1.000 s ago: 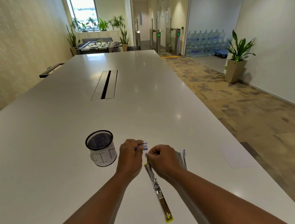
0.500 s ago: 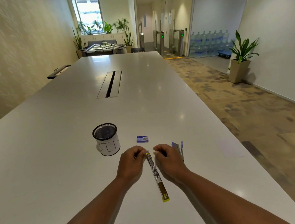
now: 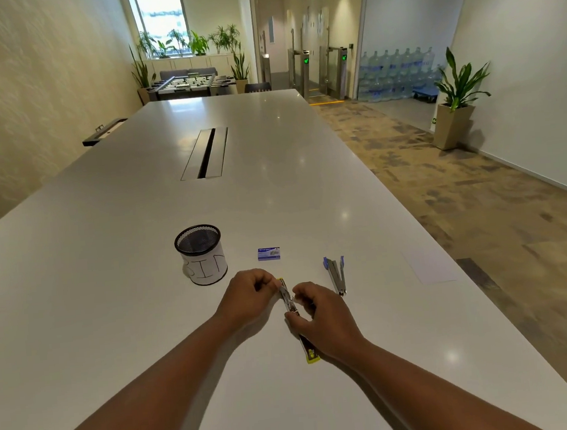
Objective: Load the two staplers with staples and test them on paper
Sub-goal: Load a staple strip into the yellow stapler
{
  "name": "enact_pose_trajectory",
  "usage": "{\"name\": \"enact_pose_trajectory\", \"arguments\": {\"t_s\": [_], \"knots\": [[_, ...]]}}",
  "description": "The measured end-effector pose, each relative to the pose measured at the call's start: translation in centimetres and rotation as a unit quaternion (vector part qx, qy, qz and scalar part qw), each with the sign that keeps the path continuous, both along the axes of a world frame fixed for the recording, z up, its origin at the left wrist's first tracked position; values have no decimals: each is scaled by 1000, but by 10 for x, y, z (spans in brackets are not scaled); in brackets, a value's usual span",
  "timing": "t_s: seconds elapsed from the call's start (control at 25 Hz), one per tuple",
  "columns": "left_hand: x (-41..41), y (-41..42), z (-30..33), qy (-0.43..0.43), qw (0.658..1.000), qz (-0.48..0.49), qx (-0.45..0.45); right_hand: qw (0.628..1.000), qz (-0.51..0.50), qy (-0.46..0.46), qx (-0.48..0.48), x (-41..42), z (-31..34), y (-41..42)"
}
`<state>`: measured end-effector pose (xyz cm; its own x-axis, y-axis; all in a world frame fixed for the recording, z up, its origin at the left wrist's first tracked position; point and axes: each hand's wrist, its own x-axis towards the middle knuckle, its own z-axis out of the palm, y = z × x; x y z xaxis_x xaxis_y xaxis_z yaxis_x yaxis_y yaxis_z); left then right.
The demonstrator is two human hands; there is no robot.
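Both my hands, left hand (image 3: pixel 248 295) and right hand (image 3: pixel 318 318), pinch the opened yellow stapler (image 3: pixel 292 308) near the worktop's (image 3: pixel 111 298) front edge, steadying it for loading; blue stapler (image 3: pixel 336 275) waits alongside.

Left hand (image 3: pixel 248 295), right hand (image 3: pixel 322 317) curled, pinching.

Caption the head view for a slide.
Both hands work the opened yellow stapler on the white table.

mesh cup (image 3: pixel 201 253) on white table (image 3: pixel 111 298), perhaps labelled
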<state>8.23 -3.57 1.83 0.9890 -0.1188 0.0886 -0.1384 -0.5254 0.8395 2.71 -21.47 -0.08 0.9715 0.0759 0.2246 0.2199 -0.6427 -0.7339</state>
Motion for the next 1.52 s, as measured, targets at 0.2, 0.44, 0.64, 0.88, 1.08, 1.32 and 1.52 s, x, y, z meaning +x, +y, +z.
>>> {"name": "enact_pose_trajectory", "arguments": {"t_s": [0.2,0.44,0.64,0.88,1.08,1.32,1.52], "knots": [[12,-3,16,-34,981,-90,167,1000,-4,2,27,1,-3,-1],[23,-9,29,-53,945,-165,277,999,-3,4,41,3,-4,-1],[23,-13,26,-46,933,-183,307,999,-1,5,45,4,-4,-1],[25,-11,16,34,987,-49,147,999,0,3,41,3,-4,-1],[20,-12,10,160,986,29,25,999,2,-7,33,4,-5,-1],[17,-26,11,161,985,44,41,1000,6,-13,24,4,-3,-1],[18,-31,6,126,985,107,45,1000,8,-14,14,4,-3,0]]}}
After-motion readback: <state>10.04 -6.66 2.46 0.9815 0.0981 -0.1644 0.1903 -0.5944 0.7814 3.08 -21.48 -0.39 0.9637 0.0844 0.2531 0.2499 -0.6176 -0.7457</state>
